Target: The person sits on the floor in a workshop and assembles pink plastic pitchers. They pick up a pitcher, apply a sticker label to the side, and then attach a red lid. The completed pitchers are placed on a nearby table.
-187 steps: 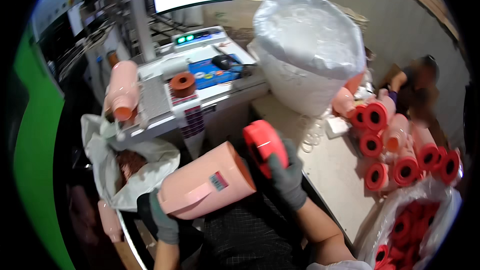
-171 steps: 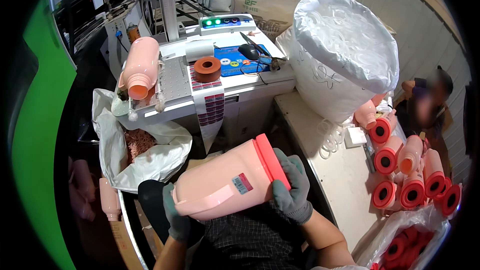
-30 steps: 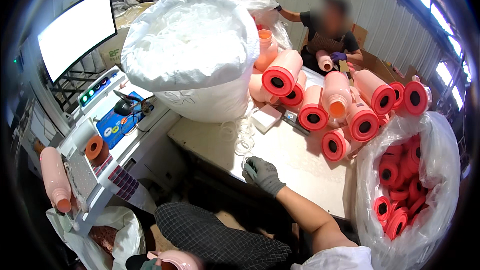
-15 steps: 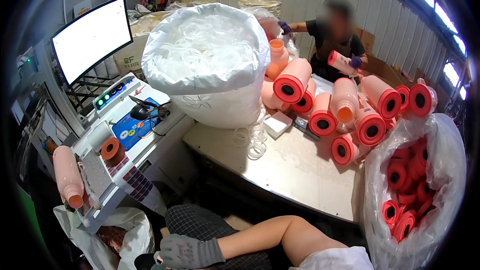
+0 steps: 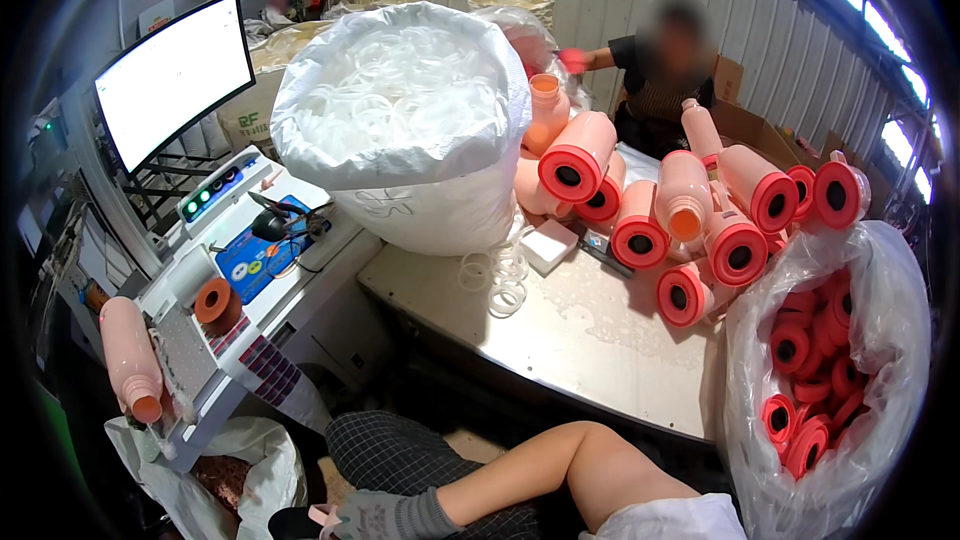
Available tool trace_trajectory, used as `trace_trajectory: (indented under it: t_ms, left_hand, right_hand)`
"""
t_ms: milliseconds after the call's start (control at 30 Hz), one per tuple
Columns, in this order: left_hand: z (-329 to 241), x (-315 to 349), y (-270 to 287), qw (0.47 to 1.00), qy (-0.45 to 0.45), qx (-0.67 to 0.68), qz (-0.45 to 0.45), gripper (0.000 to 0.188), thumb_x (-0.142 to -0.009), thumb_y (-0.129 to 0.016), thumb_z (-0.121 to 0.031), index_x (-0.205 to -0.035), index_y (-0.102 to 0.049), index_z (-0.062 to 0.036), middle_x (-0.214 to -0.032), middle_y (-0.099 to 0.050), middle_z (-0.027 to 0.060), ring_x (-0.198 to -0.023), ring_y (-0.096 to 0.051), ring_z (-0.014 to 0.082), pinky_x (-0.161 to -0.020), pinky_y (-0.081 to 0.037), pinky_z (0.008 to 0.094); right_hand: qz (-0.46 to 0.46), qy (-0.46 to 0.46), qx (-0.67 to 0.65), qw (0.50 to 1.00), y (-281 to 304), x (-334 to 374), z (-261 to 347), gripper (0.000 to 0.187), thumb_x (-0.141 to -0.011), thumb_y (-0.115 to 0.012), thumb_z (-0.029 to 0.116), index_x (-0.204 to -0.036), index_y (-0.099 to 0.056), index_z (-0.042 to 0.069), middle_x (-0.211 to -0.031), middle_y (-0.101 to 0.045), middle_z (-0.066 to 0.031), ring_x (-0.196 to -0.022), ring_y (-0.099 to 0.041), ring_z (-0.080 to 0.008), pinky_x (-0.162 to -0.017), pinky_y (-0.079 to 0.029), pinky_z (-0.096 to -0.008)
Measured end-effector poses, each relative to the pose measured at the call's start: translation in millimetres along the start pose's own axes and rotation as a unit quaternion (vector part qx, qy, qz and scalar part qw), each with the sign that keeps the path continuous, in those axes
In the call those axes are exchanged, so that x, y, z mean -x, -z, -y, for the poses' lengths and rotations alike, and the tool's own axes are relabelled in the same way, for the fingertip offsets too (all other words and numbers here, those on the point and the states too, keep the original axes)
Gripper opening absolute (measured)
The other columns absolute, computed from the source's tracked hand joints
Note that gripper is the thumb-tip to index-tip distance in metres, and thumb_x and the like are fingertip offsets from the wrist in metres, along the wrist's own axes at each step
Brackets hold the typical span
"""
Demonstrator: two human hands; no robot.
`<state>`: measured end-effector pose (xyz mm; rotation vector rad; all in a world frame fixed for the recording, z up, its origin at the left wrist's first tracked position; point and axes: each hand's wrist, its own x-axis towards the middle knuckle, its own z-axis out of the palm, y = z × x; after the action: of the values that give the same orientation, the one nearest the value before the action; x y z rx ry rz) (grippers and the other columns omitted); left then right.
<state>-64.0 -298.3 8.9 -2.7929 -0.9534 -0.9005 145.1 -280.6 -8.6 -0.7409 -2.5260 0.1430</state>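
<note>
My right forearm reaches in from the lower right, bent at the elbow. My right hand (image 5: pixel 378 516), in a grey knit glove, is low over my checked trouser leg (image 5: pixel 385 450). The lower edge cuts off part of the hand, and its fingers are mostly hidden. A small pale pink patch (image 5: pixel 323 514) shows beside the fingers; I cannot make out what it is. My left hand is out of view. Pink bottles with red ring-shaped ends (image 5: pixel 575 158) lie piled across the back of the white table (image 5: pixel 590 360).
A white sack (image 5: pixel 400 180) of clear rings stands on the table, with loose rings (image 5: pixel 507 298) beside it. At right, a clear bag (image 5: pixel 880 340) holds red lids (image 5: pixel 805 370). A machine with a pink bottle (image 5: pixel 130 355) is at left. A co-worker (image 5: pixel 665 100) sits behind the table.
My right hand has moved lower, partly out of the picture. The co-worker's pink bottle is now among the others, and something red shows at their outstretched hand. The view has shifted slightly.
</note>
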Motion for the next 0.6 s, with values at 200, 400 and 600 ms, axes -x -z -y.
trace_trajectory:
  t_ms: [200, 400, 600]
  left_hand:
    - [-22, -25, 18, 0.996, 0.084, -0.041, 0.015, 0.034, -0.099, -0.066, -0.029, -0.119, -0.073, -0.0018, -0.105, -0.073, 0.0181, -0.096, -0.066, 0.0429, -0.089, -0.05, 0.0542]
    - [-20, -37, 47, 0.975, 0.107, -0.126, 0.15, 0.04, -0.091, -0.071, -0.013, -0.129, -0.065, -0.0018, -0.126, -0.067, 0.0192, -0.114, -0.062, 0.0392, -0.099, -0.049, 0.0523]
    - [7, -64, 28, 0.995, 0.03, -0.046, 0.087, 0.033, -0.067, -0.08, -0.022, -0.096, -0.067, -0.0158, -0.104, -0.058, 0.0044, -0.103, -0.058, 0.031, -0.097, -0.048, 0.0516]
  right_hand:
    - [-0.006, -0.027, -0.051, 0.998, -26, 10, -1, 0.053, -0.079, -0.067, 0.059, -0.094, -0.077, 0.01, -0.121, -0.07, -0.0134, -0.124, -0.06, -0.0402, -0.097, -0.019, -0.0932]
    - [-0.126, -0.114, -0.058, 0.984, -59, -14, 15, 0.025, -0.084, -0.07, 0.026, -0.088, -0.069, 0.001, -0.111, -0.066, -0.0179, -0.096, -0.065, -0.0306, -0.082, -0.056, -0.0441]
    - [-0.04, -0.179, -0.2, 0.962, 19, 17, 11, 0.034, -0.086, -0.078, 0.038, -0.102, -0.073, 0.008, -0.099, -0.064, -0.0112, -0.083, -0.063, -0.0244, -0.068, -0.054, -0.0392]
